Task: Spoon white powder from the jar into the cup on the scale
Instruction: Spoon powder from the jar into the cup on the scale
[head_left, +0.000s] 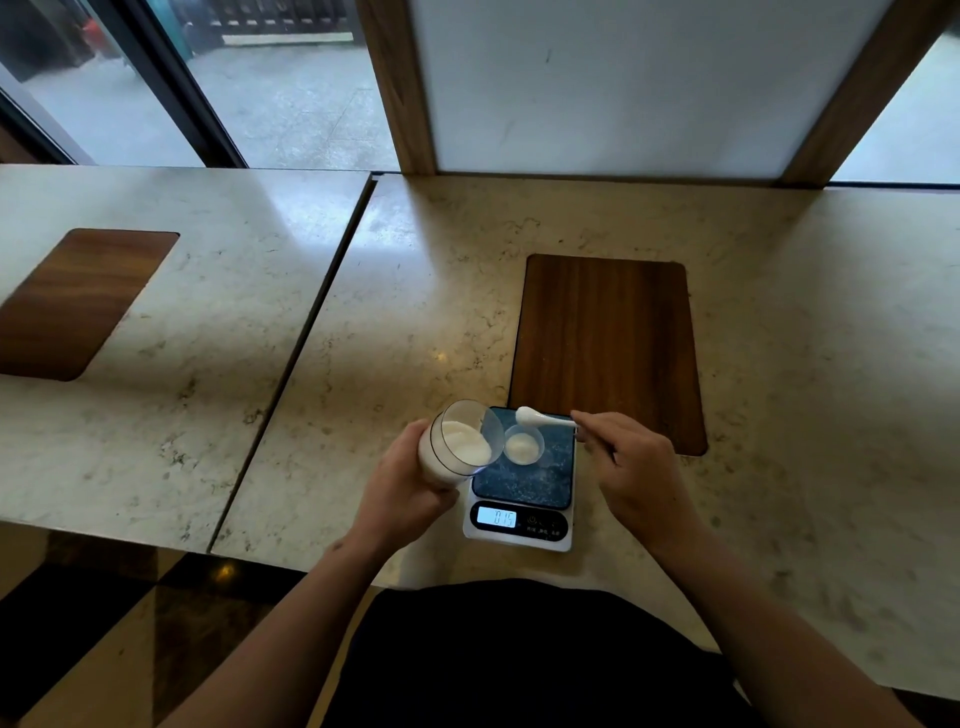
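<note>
Near the front edge of the bench (727, 234), left to right:

- Left hand (402, 480): its grip is wrapped around the lower body of the jar (457, 441), lifted off the bench and tilted so the open mouth faces right, toward the scale. White powder (465, 441) lies banked inside along the lower wall of the jar.
- Scale (519, 499): sits close to the front edge, its dark platform speckled, its lit display (497, 517) facing the person with digits that look like 015.
- Cup (523, 444): small and clear, stands on the far left part of the platform, just beside the jar's mouth, with a low mound of white powder in its bottom.
- Spoon (543, 417): white, held level just above the far rim of the cup, bowl to the left and heaped with powder.
- Right hand (631, 462): its grip pinches the spoon's handle between thumb and fingertips, over the right edge of the scale.
- Wood inlay (608, 348): dark panel set into the bench, just behind the scale and the right hand.
</note>
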